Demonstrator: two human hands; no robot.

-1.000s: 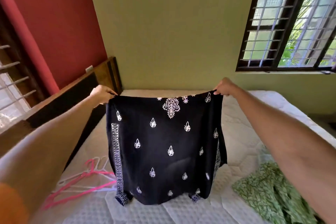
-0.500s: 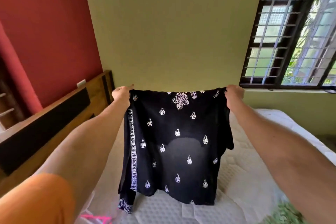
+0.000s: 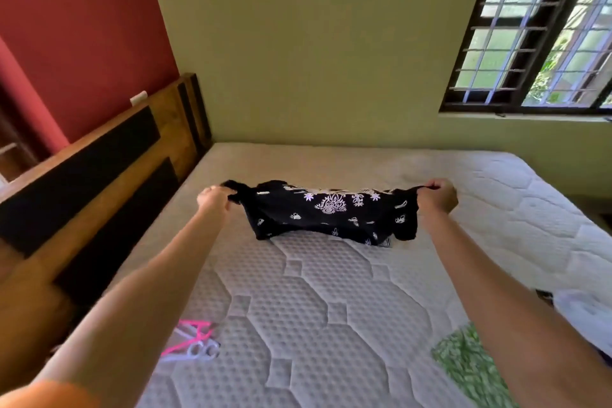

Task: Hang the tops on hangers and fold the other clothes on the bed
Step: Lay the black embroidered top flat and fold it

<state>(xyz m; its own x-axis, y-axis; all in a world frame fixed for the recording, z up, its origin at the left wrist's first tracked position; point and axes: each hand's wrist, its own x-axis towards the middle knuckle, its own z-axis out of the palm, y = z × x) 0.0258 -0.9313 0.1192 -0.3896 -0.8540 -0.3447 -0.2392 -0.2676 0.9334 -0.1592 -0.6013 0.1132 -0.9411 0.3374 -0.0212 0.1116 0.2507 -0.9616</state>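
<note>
both hands grip black top [image 3: 331, 212] mid-mattress [image 3: 331, 308].

The green garment [image 3: 470, 371] runs off the bottom edge, and the white cloth [image 3: 586, 311] off the right. The left arm covers part of the hangers [image 3: 192, 343]. Motion blurs the black top [image 3: 331, 215], its lower half bunched out of sight.

A red wall [image 3: 76, 26] was seen upper left, a green wall [image 3: 314, 43] centre, and a barred window [image 3: 543, 30] upper right, daylight admitted.
</note>
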